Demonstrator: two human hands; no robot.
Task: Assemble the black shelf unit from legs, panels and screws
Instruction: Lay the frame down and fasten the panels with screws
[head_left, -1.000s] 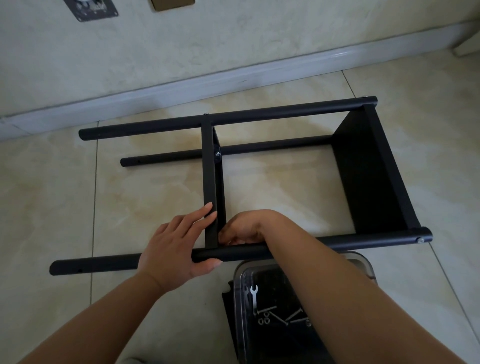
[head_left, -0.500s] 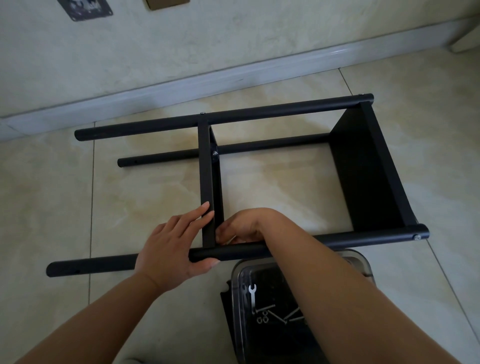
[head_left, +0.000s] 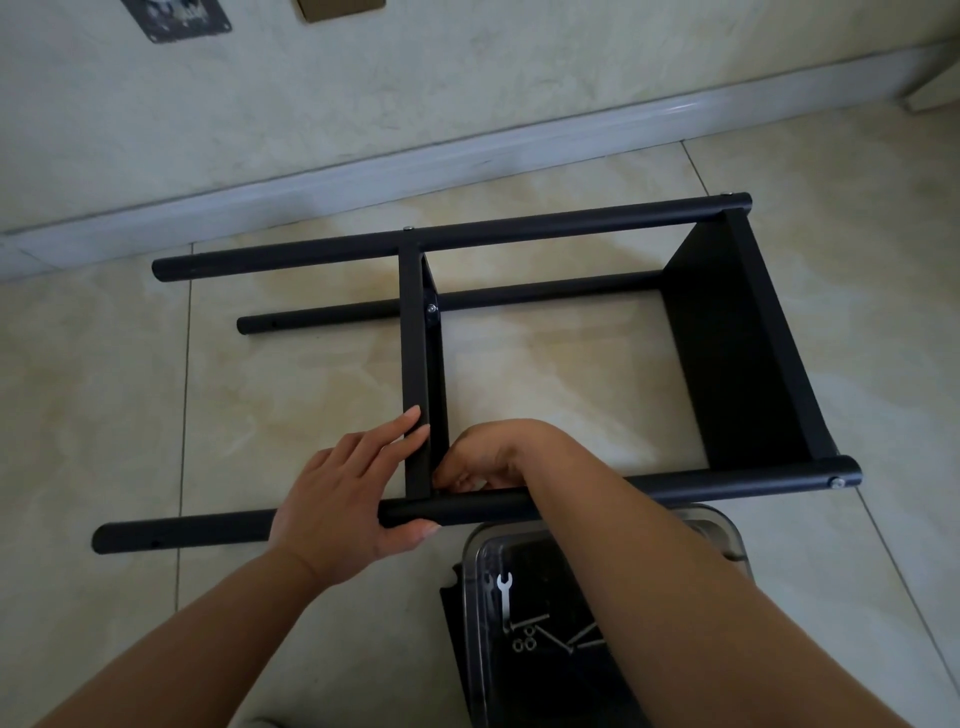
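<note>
The near leg (head_left: 597, 496) is gripped by the left hand (head_left: 343, 506), fingers laid flat on the middle panel (head_left: 415, 374); the right hand (head_left: 485, 460) is curled beside that joint, its grasp hidden.

Soft, dim daylight all round, a touch greenish. A pale sheen glints on the skirting board (head_left: 670, 111) at upper right. Faint shadows lie under the black tubes. Focus is sharp in the middle; the wide lens bows the floor tiles (head_left: 93, 395) at the edges.
</note>
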